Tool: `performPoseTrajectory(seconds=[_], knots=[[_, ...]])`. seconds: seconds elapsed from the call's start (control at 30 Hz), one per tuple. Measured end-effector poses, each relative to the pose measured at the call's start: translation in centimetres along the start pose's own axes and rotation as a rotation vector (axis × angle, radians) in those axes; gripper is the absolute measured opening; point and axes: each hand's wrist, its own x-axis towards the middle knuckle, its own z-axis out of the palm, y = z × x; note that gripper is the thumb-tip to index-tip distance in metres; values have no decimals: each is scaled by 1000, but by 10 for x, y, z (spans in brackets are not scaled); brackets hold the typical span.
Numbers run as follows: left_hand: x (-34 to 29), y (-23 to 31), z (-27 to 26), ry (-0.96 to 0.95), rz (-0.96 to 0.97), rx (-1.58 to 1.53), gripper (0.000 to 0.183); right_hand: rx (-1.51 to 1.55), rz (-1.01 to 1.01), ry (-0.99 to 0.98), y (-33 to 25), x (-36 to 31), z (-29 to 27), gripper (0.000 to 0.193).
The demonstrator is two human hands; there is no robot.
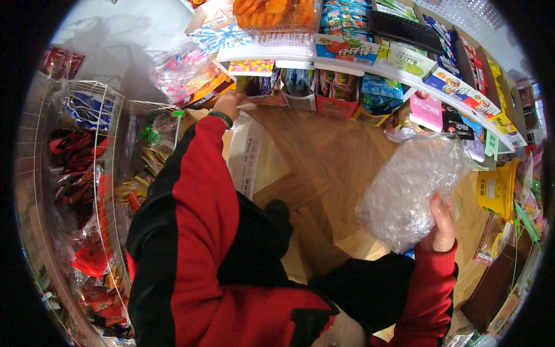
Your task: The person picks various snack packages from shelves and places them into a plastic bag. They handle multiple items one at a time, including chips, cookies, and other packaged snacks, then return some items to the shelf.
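My right hand (442, 224) is closed round a crumpled, see-through plastic bag (413, 191), held out over the floor on the right. The bag looks puffed and shiny, and I cannot make out anything inside it. At the lower shelf on the left, my left hand (227, 105) reaches to the front of the packet boxes, below a dark green bracelet on its wrist. Closest to it are an orange and black box (213, 87) and an open box of dark purple packets (258, 85). Its fingers are too hidden to tell whether they grip anything.
A white upper shelf (289, 56) holds boxed sweets and a clear tub of orange snacks (272, 16). Wire baskets (95, 92) full of packets line the left. A long white carton (247, 153) stands on the wooden floor (324, 150). A yellow tub (497, 188) is at right.
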Motion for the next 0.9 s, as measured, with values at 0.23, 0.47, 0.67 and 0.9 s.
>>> performPoseTrajectory(seconds=[0.23,0.47,0.67,0.9], knots=[[30,9,-4,-31,-216,-12,31,4,32,-9,2,4,3,65],[42,47,-1,117,-61,-47,34,3,46,28,3,8,1,65],[43,51,-10,37,131,-51,46,-8,57,-5,10,15,-1,65],[50,57,-10,-30,97,-155,77,36,55,13,9,18,4,60]])
